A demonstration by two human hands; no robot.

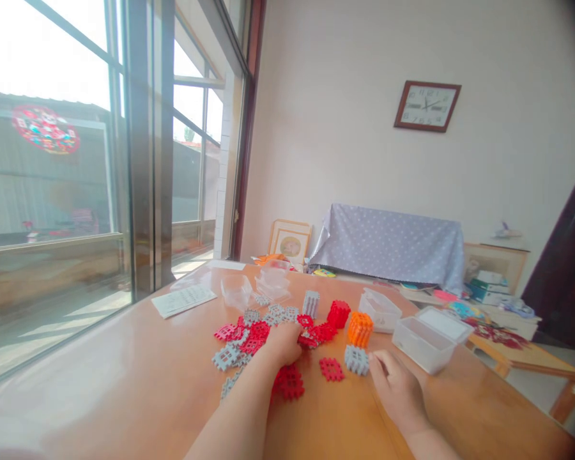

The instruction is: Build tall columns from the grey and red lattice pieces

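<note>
My left hand (pixel 285 343) reaches into a loose pile of flat interlocking plastic pieces, red (pixel 256 337) and grey (pixel 226 356). Its fingers curl down among red pieces, and whatever they grip is hidden. My right hand (pixel 400 386) is closed, thumb against the curled fingers, at the right side of a grey stack of the same pieces (pixel 356 360). Whether it touches that stack or pinches a piece, I cannot tell. Behind stands an orange stack (pixel 361 329). A single red piece (pixel 331 369) lies flat between my hands. Farther back are a red stack (pixel 338 314) and another grey stack (pixel 311 303).
Clear plastic boxes (pixel 424 344) (pixel 379 311) stand at the right of the wooden table (pixel 138 396). Clear containers (pixel 236 292) sit at the back left, beside a printed sheet (pixel 184 300). A window runs along the left; a cloth-covered object (pixel 393 246) stands beyond the table.
</note>
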